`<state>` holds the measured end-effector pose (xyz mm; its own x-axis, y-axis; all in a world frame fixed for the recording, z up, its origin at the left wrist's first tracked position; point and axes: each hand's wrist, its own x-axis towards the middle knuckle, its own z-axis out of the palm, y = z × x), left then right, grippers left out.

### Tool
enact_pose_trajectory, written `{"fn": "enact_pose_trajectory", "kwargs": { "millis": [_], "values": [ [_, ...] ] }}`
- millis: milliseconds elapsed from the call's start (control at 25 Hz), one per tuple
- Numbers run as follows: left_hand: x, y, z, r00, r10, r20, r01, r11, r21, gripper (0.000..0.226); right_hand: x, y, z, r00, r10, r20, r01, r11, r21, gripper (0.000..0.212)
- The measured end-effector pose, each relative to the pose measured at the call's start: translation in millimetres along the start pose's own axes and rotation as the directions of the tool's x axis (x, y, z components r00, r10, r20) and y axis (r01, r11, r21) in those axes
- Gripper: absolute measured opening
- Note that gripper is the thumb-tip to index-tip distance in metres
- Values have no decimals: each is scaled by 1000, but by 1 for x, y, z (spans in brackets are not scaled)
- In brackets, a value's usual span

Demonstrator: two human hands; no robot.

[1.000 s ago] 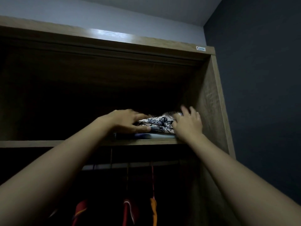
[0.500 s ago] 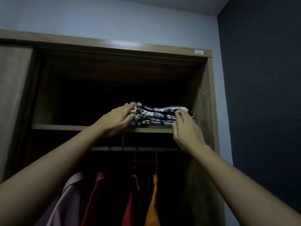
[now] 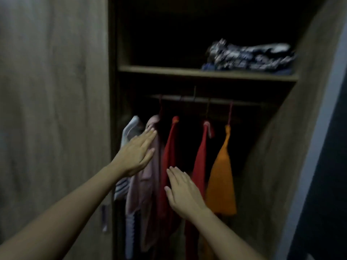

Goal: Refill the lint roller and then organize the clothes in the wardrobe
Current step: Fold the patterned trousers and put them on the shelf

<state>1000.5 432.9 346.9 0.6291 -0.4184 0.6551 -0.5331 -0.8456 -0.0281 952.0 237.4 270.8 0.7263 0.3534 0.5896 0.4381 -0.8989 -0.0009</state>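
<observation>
At the rail (image 3: 216,101) of the wardrobe (image 3: 277,156), both hands now work among the hanging clothes; 0.5 s ago they were up on the shelf (image 3: 159,70), pressing on the folded stack (image 3: 249,57). That stack now lies alone at the shelf's right end, so I judge the folded pile settled and the sorting of hangers begun. No lint roller shows

From the left: the door (image 3: 52,109) is a flat, matt panel of wood grain. Beside it hangs a striped garment (image 3: 129,132), pale with dark bands. The left hand (image 3: 135,154) holds nothing; its fingers are straight and together, laid flat against the shoulder of the pink garment (image 3: 148,184), a soft, limp cloth falling in long folds. The right hand (image 3: 182,194), lower, is also flat and empty, in front of the first red garment (image 3: 170,147); blur hides whether it touches. The second red garment (image 3: 201,156) hangs apart, then the orange garment (image 3: 221,184), widening like a cone from a narrow neck. The 5 pieces are unevenly spaced: 2 bunched at the left, 3 looser. The stack is lumpy cloth, patterned dark and white
</observation>
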Motion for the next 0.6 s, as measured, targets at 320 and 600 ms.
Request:
{"fn": "enact_pose_trajectory", "kwargs": {
  "millis": [320,600],
  "values": [
    [-86,-116,42,990,132,-45,-105,918,382,59,-20,-150,185,843,-210,494,224,974,33,52],
    [-79,-204,55,936,353,-4,-307,819,484,58,37,-181,238,706,-234,669,569,749,-339,52]
  ]
}}
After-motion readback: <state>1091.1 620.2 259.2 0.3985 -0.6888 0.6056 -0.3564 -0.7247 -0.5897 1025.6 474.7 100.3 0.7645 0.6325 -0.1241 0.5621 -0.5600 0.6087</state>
